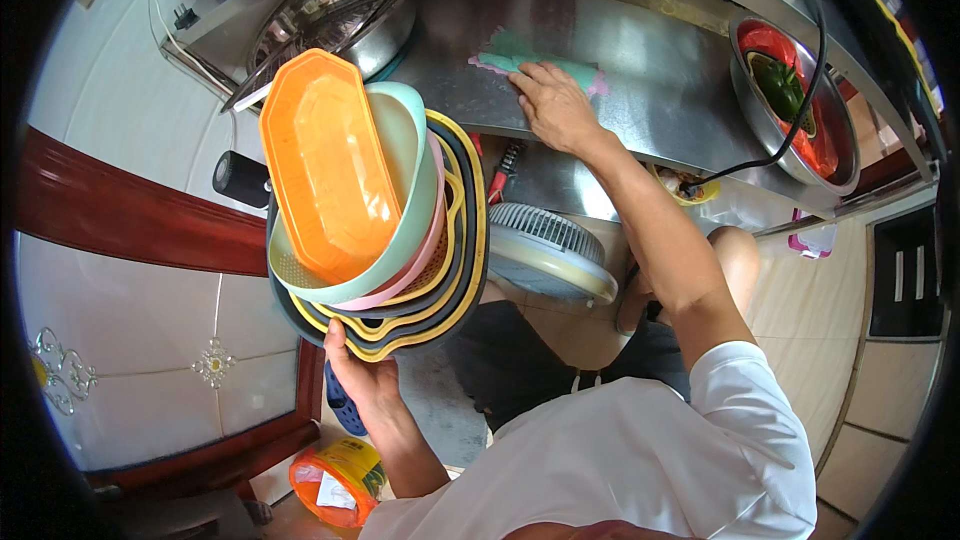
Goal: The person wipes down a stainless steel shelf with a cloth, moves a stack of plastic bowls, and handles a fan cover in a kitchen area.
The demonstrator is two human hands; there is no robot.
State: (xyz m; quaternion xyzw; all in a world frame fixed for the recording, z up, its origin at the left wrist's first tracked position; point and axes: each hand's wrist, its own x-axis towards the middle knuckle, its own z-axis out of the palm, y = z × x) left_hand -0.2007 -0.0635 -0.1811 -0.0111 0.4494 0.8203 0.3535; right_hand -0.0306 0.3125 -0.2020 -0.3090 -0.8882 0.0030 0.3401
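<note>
My left hand point(365, 375) grips the lower rim of a stack of nested plastic basins and colanders point(469, 240), its thumb over the edge. On top of the stack lie a mint-green colander point(409, 142) and an orange octagonal plastic tray point(330, 172). Resting on the stainless steel shelf point(480, 7), my right hand point(555, 101) presses its fingers onto a green cloth with a pink edge point(540, 64). Whether those fingers pinch the cloth or only lie flat on it is hard to tell.
Steel basins point(382, 37) stand at the shelf's left end. At its right, a steel bowl point(847, 142) holds a red bag and a green pepper point(776, 86). A black cable point(810, 82) hangs before that bowl. Below the shelf are a fan point(547, 247) and a black cylinder point(241, 178) farther left.
</note>
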